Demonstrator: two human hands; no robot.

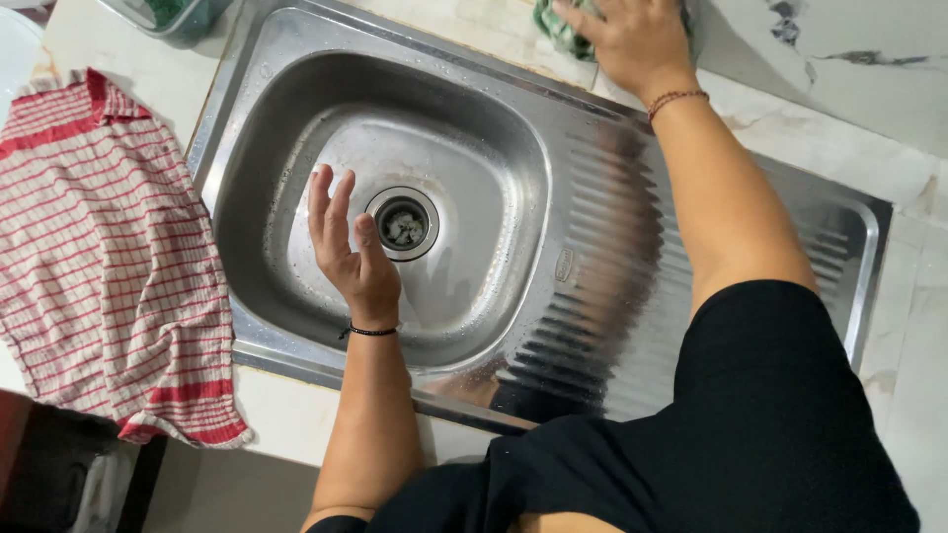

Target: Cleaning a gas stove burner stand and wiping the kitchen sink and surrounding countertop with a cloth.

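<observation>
My left hand (pixel 348 247) hovers over the steel sink basin (pixel 257 178), fingers apart and palm empty, just left of the round drain (pixel 403 223), which holds bits of debris. My right hand (pixel 632 41) reaches past the far rim of the sink and presses on a green cloth (pixel 555 25) lying on the white counter. Only the cloth's edges show around the fingers. A dark bracelet circles my left wrist, a red thread my right.
A red-and-white striped towel (pixel 99 257) hangs over the counter left of the sink. The ribbed draining board (pixel 612 316) lies to the basin's right. A clear container (pixel 168 15) sits at the top left. Marble counter (pixel 859 89) runs along the right.
</observation>
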